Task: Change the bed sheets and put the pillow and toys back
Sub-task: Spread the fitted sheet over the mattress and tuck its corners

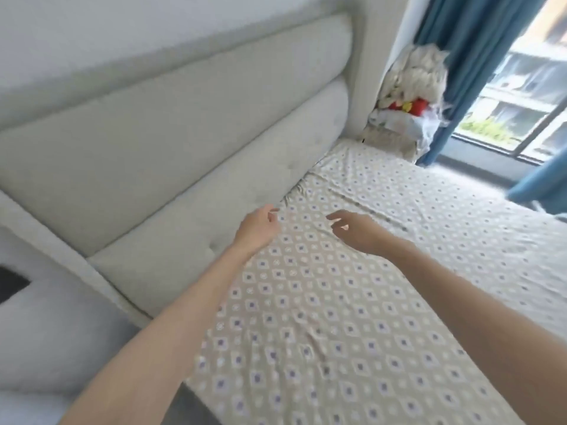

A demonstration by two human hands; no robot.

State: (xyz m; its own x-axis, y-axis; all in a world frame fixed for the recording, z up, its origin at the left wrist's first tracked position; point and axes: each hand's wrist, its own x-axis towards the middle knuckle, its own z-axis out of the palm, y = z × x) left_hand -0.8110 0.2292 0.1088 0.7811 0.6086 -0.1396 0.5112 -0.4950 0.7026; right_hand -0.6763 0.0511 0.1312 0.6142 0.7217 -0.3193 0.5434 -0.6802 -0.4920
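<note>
A beige bed sheet (352, 302) with a blue and white diamond pattern covers the mattress, with a fold line and small wrinkles near the headboard. My left hand (259, 227) hovers over the sheet's edge where it meets the headboard, fingers loosely curled and holding nothing. My right hand (352, 227) is a little to its right above the sheet, fingers spread and relaxed, also holding nothing. A pile of white plush toys (412, 75), with something red and yellow in it, stands beyond the bed's far corner.
The padded pale grey headboard (171, 142) runs along the left. Blue curtains (466, 56) and a window (527, 96) are at the far right. A pale padded surface (46, 332) lies at the lower left beside the bed.
</note>
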